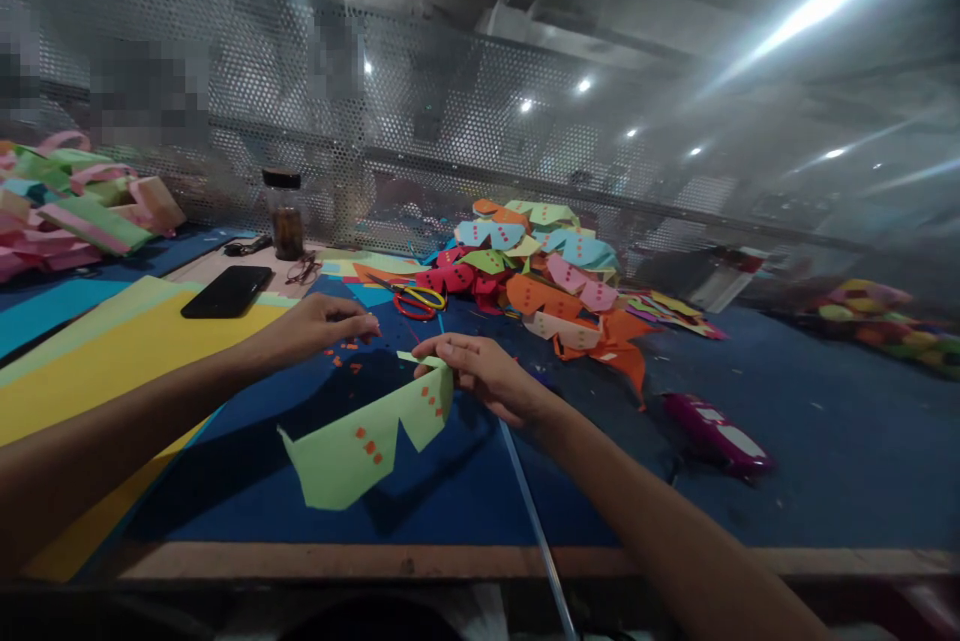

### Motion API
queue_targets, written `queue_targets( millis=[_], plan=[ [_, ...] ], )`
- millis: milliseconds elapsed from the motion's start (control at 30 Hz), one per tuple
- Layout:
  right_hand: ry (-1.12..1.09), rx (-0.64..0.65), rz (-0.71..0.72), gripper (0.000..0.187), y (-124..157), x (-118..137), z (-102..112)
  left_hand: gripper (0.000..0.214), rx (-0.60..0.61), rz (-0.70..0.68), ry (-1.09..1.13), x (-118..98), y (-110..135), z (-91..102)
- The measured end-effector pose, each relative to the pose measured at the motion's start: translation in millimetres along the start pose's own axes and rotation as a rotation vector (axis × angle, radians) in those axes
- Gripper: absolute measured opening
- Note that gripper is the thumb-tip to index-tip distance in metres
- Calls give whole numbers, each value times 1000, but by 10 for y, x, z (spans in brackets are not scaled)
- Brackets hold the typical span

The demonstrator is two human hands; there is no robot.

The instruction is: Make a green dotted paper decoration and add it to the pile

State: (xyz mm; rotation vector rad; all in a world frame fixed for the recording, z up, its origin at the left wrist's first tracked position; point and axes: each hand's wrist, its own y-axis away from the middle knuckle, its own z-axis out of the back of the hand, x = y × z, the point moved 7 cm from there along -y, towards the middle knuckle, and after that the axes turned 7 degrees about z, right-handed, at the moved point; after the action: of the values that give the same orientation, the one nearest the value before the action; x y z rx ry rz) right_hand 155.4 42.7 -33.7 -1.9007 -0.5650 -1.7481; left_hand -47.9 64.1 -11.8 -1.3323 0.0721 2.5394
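My right hand [491, 376] pinches one end of a light green paper mask [345, 461]. The mask hangs tilted above the blue table, with a V-shaped notch in its lower edge and small orange squares in rows on both sides. To its left and a little higher is my left hand [334, 321], thumb and fingers pressed together; what is between the fingertips, if anything, is too small to make out. Below those fingertips, small orange paper bits [349, 358] lie scattered on the table. Red- and yellow-handled scissors [420, 301] rest just beyond my hands.
Colourful paper masks [551, 296] are heaped at the back. A purple pouch-like object [716, 436] lies right. At left are yellow sheets [150, 341], a black phone [227, 291], a lidded jar [286, 221] and folded paper strips [90, 211]. A perforated metal screen [420, 111] stands behind.
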Motion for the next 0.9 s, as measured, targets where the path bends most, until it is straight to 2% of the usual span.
queue_targets(
  millis=[133,267,467,567,700,900],
  plan=[
    [6,20,-8,46,-17,-51,-22,42,171,-13,94,-18,-15,-233],
    [16,36,-10,41,-25,-111,-37,33,251,-47,166,-35,19,-435],
    [53,86,-12,43,-26,-184,-91,26,230,-12,254,35,69,-551],
    [-8,45,-3,48,-45,-208,-60,24,196,9,308,36,89,-542],
    [118,-38,109,33,-66,-136,13,23,158,45,385,37,91,-528],
    [220,4,189,27,-58,-93,-107,33,166,111,455,146,87,-611]
  ],
)
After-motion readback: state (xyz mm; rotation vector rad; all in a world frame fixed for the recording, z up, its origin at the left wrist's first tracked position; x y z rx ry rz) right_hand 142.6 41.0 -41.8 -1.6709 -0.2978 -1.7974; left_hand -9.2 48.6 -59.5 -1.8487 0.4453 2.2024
